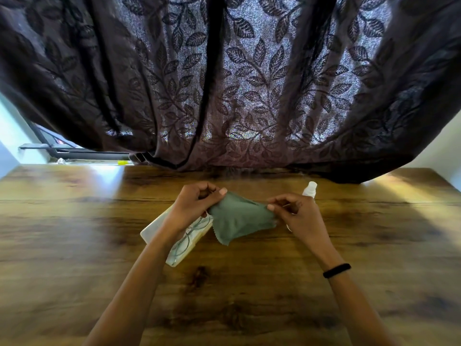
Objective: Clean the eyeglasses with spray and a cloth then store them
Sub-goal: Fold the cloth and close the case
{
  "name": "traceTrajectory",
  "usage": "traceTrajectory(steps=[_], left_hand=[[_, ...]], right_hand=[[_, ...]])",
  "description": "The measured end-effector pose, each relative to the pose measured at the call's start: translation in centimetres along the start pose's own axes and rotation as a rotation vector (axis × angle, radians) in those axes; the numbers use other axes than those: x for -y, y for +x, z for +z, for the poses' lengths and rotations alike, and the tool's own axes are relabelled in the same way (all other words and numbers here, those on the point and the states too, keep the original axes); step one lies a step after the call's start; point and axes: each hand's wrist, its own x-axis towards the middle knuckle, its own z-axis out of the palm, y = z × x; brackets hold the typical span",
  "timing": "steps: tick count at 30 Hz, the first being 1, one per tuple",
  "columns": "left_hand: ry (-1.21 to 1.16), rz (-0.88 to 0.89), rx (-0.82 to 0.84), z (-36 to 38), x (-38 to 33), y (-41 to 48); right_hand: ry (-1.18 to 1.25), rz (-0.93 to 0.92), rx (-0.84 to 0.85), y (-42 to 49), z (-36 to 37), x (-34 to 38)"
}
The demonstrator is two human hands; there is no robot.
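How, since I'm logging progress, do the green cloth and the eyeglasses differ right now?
The green cloth hangs in the air, pinched between the left hand and the right hand; the eyeglasses lie in the white case, held by neither. The cloth is a soft, spread sheet; the eyeglasses are a thin wire frame. Both are over the wooden table.

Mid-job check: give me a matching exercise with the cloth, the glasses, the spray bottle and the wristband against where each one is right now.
Things
1. green zigzag-edged cloth
2. thin wire-rimmed eyeglasses
3. small white plastic spray bottle
4. black wristband

Places
A. just behind the right hand
B. round the right wrist
C. pinched between the left hand and the right hand
D. lying on the white rectangular case

Pairs: 1-C, 2-D, 3-A, 4-B
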Motion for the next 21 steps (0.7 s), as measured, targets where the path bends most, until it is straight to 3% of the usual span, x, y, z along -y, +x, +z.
traceTrajectory(steps=[6,9,15,19,21], left_hand=[[-0.005,0.013,0.036,-0.1,-0.4,0.0],[-0.032,-0.001,0.094,-0.1,-1.1,-0.1],[-0.512,-0.120,0.233,0.2,-1.2,-0.5],[-0.689,-0.205,0.357,0.0,-0.3,-0.5],[-0.668,-0.223,0.324,0.2,0.3,-0.1]], right_hand=[[-0.032,0.044,-0.056,0.2,-0.6,0.0],[0.166,0.106,-0.069,0.2,-0.8,0.6],[0.476,0.202,0.044,0.1,-0.4,1.7],[0.478,0.246,0.094,0.2,-0.4,1.4],[0.434,0.260,0.083,0.5,-0.2,1.0]])
